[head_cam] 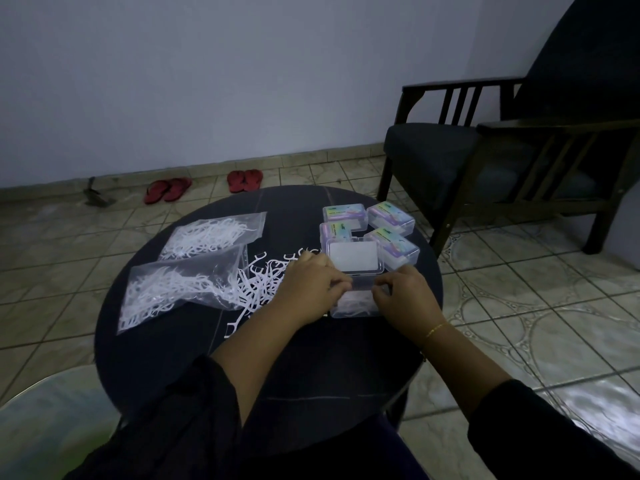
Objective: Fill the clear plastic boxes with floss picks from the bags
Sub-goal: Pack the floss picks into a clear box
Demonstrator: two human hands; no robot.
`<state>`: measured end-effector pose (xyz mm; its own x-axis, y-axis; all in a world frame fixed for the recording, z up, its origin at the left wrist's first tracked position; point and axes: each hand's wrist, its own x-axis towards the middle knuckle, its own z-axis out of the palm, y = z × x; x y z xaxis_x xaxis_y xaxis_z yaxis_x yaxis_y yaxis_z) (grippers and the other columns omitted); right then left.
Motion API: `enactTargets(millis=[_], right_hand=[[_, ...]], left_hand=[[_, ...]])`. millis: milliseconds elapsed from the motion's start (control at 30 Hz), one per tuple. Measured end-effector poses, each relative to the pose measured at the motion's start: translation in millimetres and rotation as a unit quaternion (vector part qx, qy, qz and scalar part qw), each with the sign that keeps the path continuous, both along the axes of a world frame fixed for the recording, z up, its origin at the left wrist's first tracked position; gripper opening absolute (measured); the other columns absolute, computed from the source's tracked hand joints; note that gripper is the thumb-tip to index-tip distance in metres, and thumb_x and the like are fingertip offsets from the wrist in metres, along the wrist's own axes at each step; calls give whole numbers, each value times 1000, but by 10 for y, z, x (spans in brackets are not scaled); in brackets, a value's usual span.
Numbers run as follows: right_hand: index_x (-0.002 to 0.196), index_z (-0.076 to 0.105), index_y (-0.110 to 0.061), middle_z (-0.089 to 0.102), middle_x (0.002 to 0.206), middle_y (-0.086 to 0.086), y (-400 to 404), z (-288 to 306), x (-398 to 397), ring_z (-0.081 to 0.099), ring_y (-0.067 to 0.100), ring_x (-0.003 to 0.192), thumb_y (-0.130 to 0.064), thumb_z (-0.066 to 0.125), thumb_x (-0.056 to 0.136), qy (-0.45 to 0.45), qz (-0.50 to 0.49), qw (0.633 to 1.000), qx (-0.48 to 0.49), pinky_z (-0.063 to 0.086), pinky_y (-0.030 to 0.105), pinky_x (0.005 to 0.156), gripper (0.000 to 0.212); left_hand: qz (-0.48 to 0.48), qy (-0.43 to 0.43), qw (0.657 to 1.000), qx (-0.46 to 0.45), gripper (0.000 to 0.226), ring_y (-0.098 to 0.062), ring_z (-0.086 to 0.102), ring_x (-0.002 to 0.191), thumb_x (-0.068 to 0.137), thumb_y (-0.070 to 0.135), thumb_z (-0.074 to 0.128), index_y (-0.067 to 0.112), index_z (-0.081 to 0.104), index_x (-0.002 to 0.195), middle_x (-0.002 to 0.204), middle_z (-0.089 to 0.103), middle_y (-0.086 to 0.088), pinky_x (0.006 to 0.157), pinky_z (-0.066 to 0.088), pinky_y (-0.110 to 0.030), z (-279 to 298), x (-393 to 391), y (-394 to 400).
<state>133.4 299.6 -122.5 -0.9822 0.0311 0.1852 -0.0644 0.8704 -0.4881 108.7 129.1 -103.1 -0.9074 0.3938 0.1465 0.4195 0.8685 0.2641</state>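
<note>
Both hands [360,289] grip the open clear box [353,304] between them.

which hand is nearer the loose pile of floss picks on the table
Left. The left hand lies right against the loose floss picks at their right edge, while the right hand sits farther right, across the open clear box.

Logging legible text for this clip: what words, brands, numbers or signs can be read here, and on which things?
None can be read.
Four closed boxes at the far right of the table: colourful printed labels, lettering too small and blurred to read.
Open box held by the left hand and right hand: no print visible.
Two bags of floss picks: no print visible.
</note>
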Motion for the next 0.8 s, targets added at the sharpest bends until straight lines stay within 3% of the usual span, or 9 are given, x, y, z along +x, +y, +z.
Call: enactTargets(millis=[67,167,400,467,633,800], right_hand=[[115,66,-16,51,109,5,-9,1,15,47,16,100,-26,54,93,25,-5,999,23,41,23,83,27],[114,67,-20,51,106,2,-91,47,14,46,16,100,-29,56,92,58,20,996,62,41,25,85,26],[123,61,-29,48,116,-2,-510,235,6,40,17,111,-45,52,91,32,143,978,146,34,31,95,36],[127,57,-30,46,122,-1,-646,261,-2,37,20,116,-52,52,89,16,162,970,179,31,34,98,44],[129,53,-25,42,128,3,-911,219,-77,34,24,122,-68,53,79,-24,189,945,266,29,40,100,66],[125,56,-20,42,131,6,-1066,170,-154,33,26,125,-68,49,81,-31,179,941,287,29,42,101,65]], left_hand=[[20,11,999,36,26,-13,39,104,95,40,51,34,68,115,101,54,10,85,28,-29,14,13,-141],[44,14,999,18,26,-14,41,101,94,41,53,34,68,114,92,49,11,85,29,-29,43,65,-422],[108,15,994,-9,22,-15,55,101,86,42,62,33,71,104,100,62,7,90,37,-30,127,277,-1028],[121,-14,992,-18,30,-11,56,100,78,52,67,35,69,104,100,61,11,86,39,-28,178,335,-1159],[159,-115,976,-98,78,-10,55,102,44,80,72,35,59,106,108,60,14,90,45,-33,264,437,-1350],[179,-128,961,-165,93,-17,52,109,45,81,70,27,57,119,118,59,6,89,41,-34,154,448,-1328]])
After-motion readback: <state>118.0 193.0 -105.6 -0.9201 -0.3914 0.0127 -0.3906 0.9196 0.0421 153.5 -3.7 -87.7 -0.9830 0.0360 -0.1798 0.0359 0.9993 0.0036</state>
